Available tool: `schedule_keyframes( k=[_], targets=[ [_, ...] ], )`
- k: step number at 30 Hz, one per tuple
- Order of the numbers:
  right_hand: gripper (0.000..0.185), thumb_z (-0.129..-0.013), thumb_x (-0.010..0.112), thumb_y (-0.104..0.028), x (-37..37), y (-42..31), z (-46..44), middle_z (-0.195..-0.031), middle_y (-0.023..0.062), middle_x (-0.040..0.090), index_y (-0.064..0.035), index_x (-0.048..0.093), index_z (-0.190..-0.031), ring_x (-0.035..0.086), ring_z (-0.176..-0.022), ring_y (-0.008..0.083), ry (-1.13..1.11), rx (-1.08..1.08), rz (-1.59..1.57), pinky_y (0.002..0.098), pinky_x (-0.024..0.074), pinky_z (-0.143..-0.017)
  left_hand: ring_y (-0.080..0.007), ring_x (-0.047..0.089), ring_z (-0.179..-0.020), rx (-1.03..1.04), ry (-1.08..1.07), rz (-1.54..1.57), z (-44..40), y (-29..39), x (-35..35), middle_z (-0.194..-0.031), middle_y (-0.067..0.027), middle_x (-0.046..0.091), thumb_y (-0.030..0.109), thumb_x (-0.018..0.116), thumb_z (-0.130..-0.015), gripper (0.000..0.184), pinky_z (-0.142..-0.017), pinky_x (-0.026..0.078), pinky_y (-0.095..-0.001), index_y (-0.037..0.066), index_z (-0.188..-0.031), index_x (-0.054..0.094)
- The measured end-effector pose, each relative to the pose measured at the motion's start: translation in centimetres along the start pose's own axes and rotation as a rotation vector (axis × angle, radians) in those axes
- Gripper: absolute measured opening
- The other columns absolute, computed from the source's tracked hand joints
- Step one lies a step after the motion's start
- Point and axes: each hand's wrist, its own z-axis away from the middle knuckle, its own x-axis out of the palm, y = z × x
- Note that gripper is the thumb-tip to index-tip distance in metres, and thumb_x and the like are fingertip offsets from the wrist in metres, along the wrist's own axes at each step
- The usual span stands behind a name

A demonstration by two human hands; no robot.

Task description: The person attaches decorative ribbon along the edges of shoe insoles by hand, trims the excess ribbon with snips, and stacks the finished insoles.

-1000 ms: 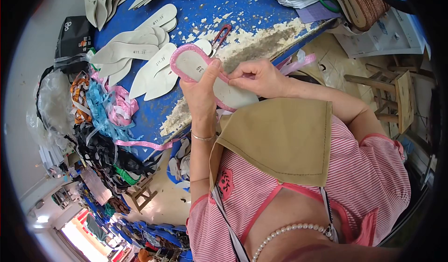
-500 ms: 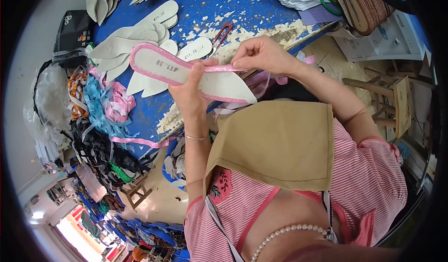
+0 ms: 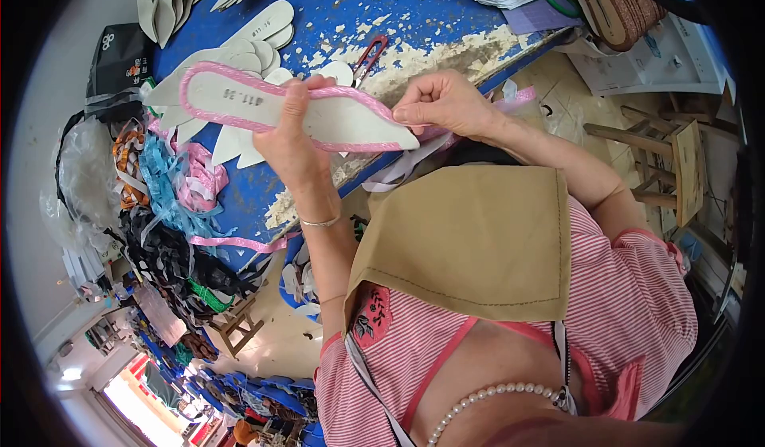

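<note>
As the left hand (image 3: pixel 292 143) grips the insole (image 3: pixel 339 120) midway, the right hand (image 3: pixel 445 106) pinches its pink trim (image 3: pixel 351 93).

I count one left hand (image 3: pixel 291 148), one right hand (image 3: pixel 446 106), one pink-edged insole (image 3: pixel 343 120), one pair of red-handled scissors (image 3: pixel 380 42), one apron (image 3: pixel 470 244), one bracelet (image 3: pixel 320 223), one pearl necklace (image 3: pixel 500 388) and at least two wooden stools (image 3: pixel 687 172). Loose white insoles (image 3: pixel 170 2) exceed ten on my feed, overlapping too much to number.
</note>
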Motion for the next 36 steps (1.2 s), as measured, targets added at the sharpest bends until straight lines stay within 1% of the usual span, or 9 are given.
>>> schedule_keyframes(
  k=[7, 12, 16, 18, 21, 23, 24, 26, 36],
  targets=[
    [0.004, -0.082, 0.067, -0.002, -0.3, 0.9, 0.5, -0.064, 0.0030, 0.063, -0.0014, 0.066, -0.079, 0.054, -0.053, 0.0043, -0.032, -0.026, 0.099, 0.0144, 0.0394, -0.049, -0.0298, 0.069, -0.082, -0.014, -0.097, -0.208, 0.5, 1.0, 0.4, -0.092, -0.0236, 0.067, 0.008, 0.063, -0.083, 0.026, -0.065, 0.056, -0.0323, -0.004, -0.106, 0.058],
    [0.002, -0.082, 0.067, -0.004, 0.1, -1.7, 0.7, -0.065, 0.0033, 0.064, -0.0024, 0.065, -0.082, 0.053, -0.051, 0.0039, -0.088, 0.009, 0.078, 0.0145, 0.0380, -0.047, -0.0339, 0.061, -0.102, 0.047, -0.490, 0.338, 1.5, 2.1, 1.1, -0.111, -0.0280, 0.060, 0.017, 0.053, -0.085, 0.038, -0.081, 0.052, -0.0401, -0.002, -0.117, 0.052],
    [0.004, -0.083, 0.065, -0.007, 0.5, -3.3, 0.4, -0.064, 0.0020, 0.062, -0.0043, 0.064, -0.086, 0.052, -0.049, 0.0031, -0.266, 0.100, 0.151, 0.0144, 0.0349, -0.044, -0.0344, 0.050, -0.110, -0.173, -0.959, 0.586, 0.9, -0.5, -2.2, -0.118, -0.0233, 0.052, 0.024, 0.044, -0.083, 0.052, -0.097, 0.037, -0.0528, 0.004, -0.131, 0.044],
    [0.016, -0.083, 0.065, -0.024, -0.3, -4.2, 0.5, -0.058, -0.0015, 0.059, -0.0086, 0.065, -0.082, 0.045, -0.045, 0.0041, -0.328, 0.252, 0.235, 0.0179, 0.0309, -0.041, -0.0311, 0.050, -0.097, -0.228, -0.641, 0.638, 1.4, 0.4, -3.2, -0.104, -0.0170, 0.051, 0.023, 0.046, -0.081, 0.047, -0.093, 0.038, -0.0525, 0.003, -0.123, 0.044],
    [0.019, -0.083, 0.066, -0.029, -3.6, -6.1, -1.1, -0.057, -0.0016, 0.056, -0.0099, 0.065, -0.081, 0.043, -0.045, 0.0045, -0.229, 0.387, 0.422, 0.0194, 0.0319, -0.040, -0.0309, 0.049, -0.095, -0.162, -0.311, 0.743, -1.0, 1.1, -7.8, -0.101, -0.0174, 0.050, 0.021, 0.049, -0.077, 0.043, -0.093, 0.038, -0.0515, 0.001, -0.115, 0.046],
    [0.021, -0.081, 0.068, -0.030, -6.6, -7.2, -3.8, -0.059, -0.0020, 0.056, -0.0091, 0.065, -0.078, 0.043, -0.044, 0.0048, -0.161, 0.252, 0.581, 0.0201, 0.0325, -0.040, -0.0312, 0.048, -0.096, -0.192, -0.251, 0.763, -1.0, 0.3, -9.5, -0.101, -0.0175, 0.050, 0.021, 0.049, -0.076, 0.043, -0.093, 0.038, -0.0517, 0.002, -0.114, 0.045],
    [0.018, -0.077, 0.069, -0.025, -7.5, -7.0, -5.5, -0.064, 0.0003, 0.057, -0.0080, 0.064, -0.077, 0.050, -0.049, 0.0121, -0.110, 0.089, 0.789, 0.0262, 0.0397, -0.046, -0.0315, 0.048, -0.096, -0.226, -0.195, 0.784, -1.0, -0.2, -10.3, -0.100, -0.0176, 0.049, 0.020, 0.049, -0.075, 0.042, -0.093, 0.038, -0.0519, 0.002, -0.113, 0.044],
    [0.012, -0.074, 0.065, -0.019, -7.5, -4.9, -8.7, -0.070, 0.0035, 0.062, -0.0080, 0.064, -0.078, 0.056, -0.059, 0.0215, 0.133, -0.707, 1.427, 0.0331, 0.0452, -0.056, -0.0321, 0.047, -0.096, -0.294, -0.084, 0.828, -0.9, -0.8, -11.1, -0.100, -0.0178, 0.048, 0.018, 0.050, -0.074, 0.041, -0.093, 0.038, -0.0523, 0.002, -0.111, 0.043],
    [0.010, -0.074, 0.065, -0.012, -2.1, -3.2, -15.2, -0.077, 0.0050, 0.063, -0.0069, 0.064, -0.082, 0.054, -0.064, 0.0223, -0.303, -0.157, 1.311, 0.0317, 0.0446, -0.062, -0.0330, 0.047, -0.095, -0.395, 0.008, 0.972, 0.6, -2.9, -11.0, -0.099, -0.0183, 0.046, 0.014, 0.050, -0.070, 0.044, -0.091, 0.038, -0.0529, 0.001, -0.111, 0.039]
  ],
)
